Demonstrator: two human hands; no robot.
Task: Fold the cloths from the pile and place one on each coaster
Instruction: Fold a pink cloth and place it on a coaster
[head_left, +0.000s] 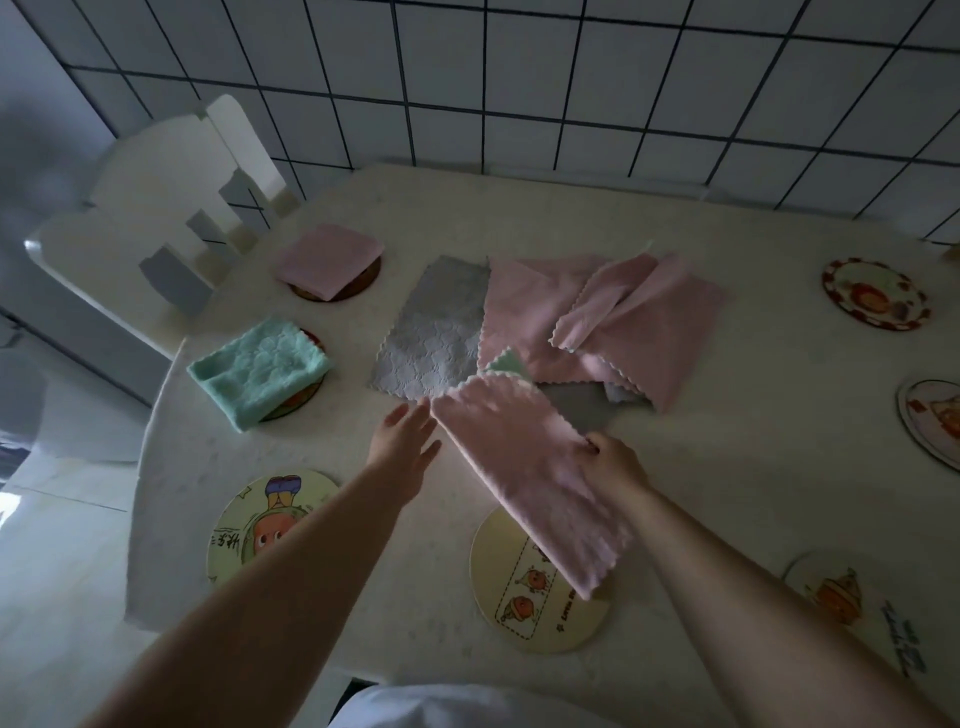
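Pink cloth (524, 478): pinched at one edge by right hand (615, 462), trailing over near coaster (540, 587). Left hand (405, 447): grip spread, empty, beside cloth corner. Risk: one-edge hold lets cloth sag, skewing the fold; pile (571, 322) may snag.

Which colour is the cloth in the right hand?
Pink cloth, gripped by the right hand; head view.

Both bare forearms reach forward. The left hand (402, 449) is flat with fingers straight; the right hand (615, 462) has its grip pinched closed on cloth.
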